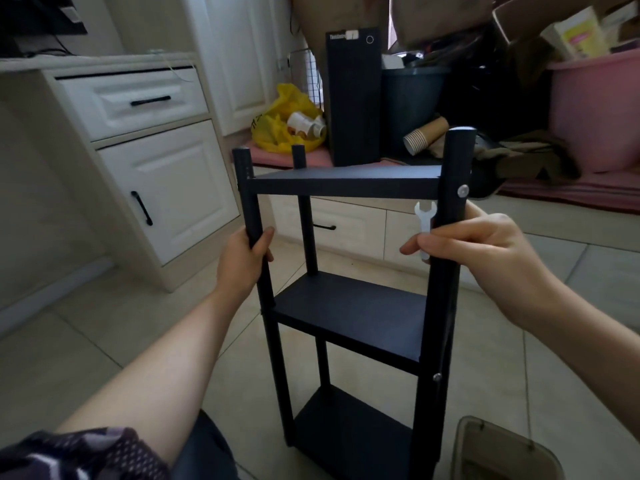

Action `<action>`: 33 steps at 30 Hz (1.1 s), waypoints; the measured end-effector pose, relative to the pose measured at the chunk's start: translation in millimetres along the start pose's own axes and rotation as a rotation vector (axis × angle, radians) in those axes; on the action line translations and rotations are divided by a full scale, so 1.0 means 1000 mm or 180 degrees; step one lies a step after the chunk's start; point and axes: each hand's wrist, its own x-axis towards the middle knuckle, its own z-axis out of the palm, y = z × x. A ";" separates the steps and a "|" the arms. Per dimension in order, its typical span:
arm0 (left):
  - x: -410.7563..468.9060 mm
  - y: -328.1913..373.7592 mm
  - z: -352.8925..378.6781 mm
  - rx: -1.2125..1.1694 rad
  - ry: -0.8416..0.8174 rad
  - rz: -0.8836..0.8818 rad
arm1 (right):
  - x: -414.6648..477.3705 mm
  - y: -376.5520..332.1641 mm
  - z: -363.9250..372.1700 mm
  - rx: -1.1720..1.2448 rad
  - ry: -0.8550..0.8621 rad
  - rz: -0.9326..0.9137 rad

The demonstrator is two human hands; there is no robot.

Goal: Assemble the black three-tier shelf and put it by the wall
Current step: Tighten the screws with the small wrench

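1. The left hand (242,258) is gripping the front-left post of the black three-tier shelf (349,313), with its fingers curling round the post below the top tier.
2. The right hand (478,251) is gripping the front-right post at about the same height and pinching a small white wrench (424,216) against it.
3. The shelf is standing upright over the tiled floor (138,341), between both arms.
4. Beyond it, a white cabinet (166,188), a black computer tower (353,98), a yellow bag (277,133) and a pink tub (595,109) are sitting.

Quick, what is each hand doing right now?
Left hand: closed round the shelf's left post.
Right hand: closed round the right post, pinching a white wrench too.
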 end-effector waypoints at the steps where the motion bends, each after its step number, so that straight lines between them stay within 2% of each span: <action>1: 0.000 -0.002 0.000 0.0085 0.0004 -0.0011 | -0.001 0.000 0.002 -0.0034 -0.0022 -0.0015; 9: 0.003 -0.001 0.003 0.0737 0.0066 -0.0104 | -0.003 -0.003 0.009 -0.0180 -0.0163 -0.0115; 14: -0.013 0.012 0.012 0.0398 0.0084 -0.0078 | 0.002 -0.003 0.008 -0.0125 -0.0202 -0.0007; 18: -0.039 0.027 0.025 0.0510 -0.0243 -0.0298 | 0.007 -0.003 0.008 0.0034 -0.0172 0.0102; 21: -0.046 0.042 0.027 0.0048 -0.0475 -0.0581 | 0.010 -0.001 0.008 0.0111 -0.0162 0.0107; 24: -0.056 0.063 0.025 -0.0949 -0.0602 -0.0801 | 0.013 0.002 0.011 0.0225 0.0002 0.0099; 26: -0.069 0.074 0.028 -0.1505 -0.1122 -0.0829 | 0.015 0.002 0.013 0.0218 0.0082 0.0119; 30: -0.101 0.083 0.043 -0.1625 -0.2532 -0.0569 | 0.020 0.001 0.016 0.0135 0.0103 0.0111; 33: -0.115 0.088 0.053 -0.1608 -0.2789 -0.0356 | 0.023 -0.002 0.019 0.0130 -0.0014 0.0133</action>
